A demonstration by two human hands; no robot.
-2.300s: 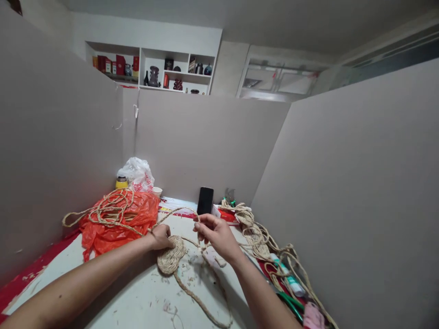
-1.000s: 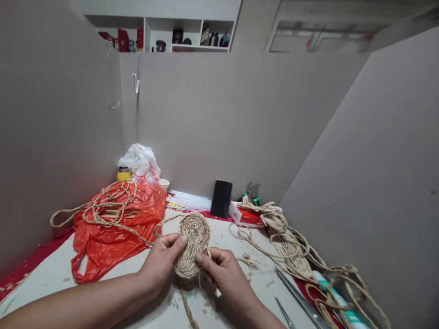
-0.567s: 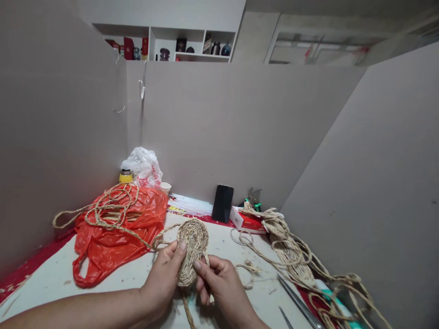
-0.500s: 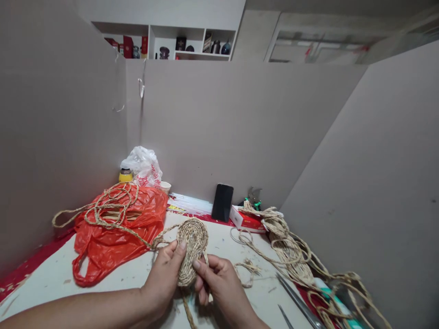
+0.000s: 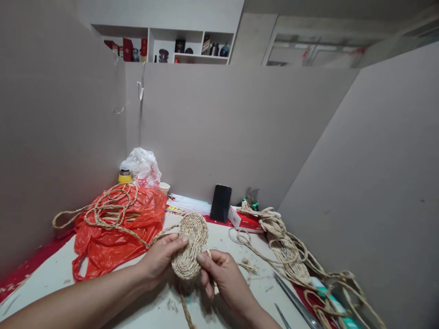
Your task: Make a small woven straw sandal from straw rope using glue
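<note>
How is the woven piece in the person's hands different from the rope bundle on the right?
The woven piece is packed into tight rows, while the rope bundle has loose loops.
The woven piece is compact, rounded at both ends; the rope bundle sprawls farther, with no neat outline.
The woven piece is held by the left hand and right hand; neither touches the rope bundle.
Both are straw-coloured cord.

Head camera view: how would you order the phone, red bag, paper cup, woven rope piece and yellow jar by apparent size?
Largest to smallest:
Red bag
Woven rope piece
Phone
Paper cup and yellow jar: too alike to rank
</note>
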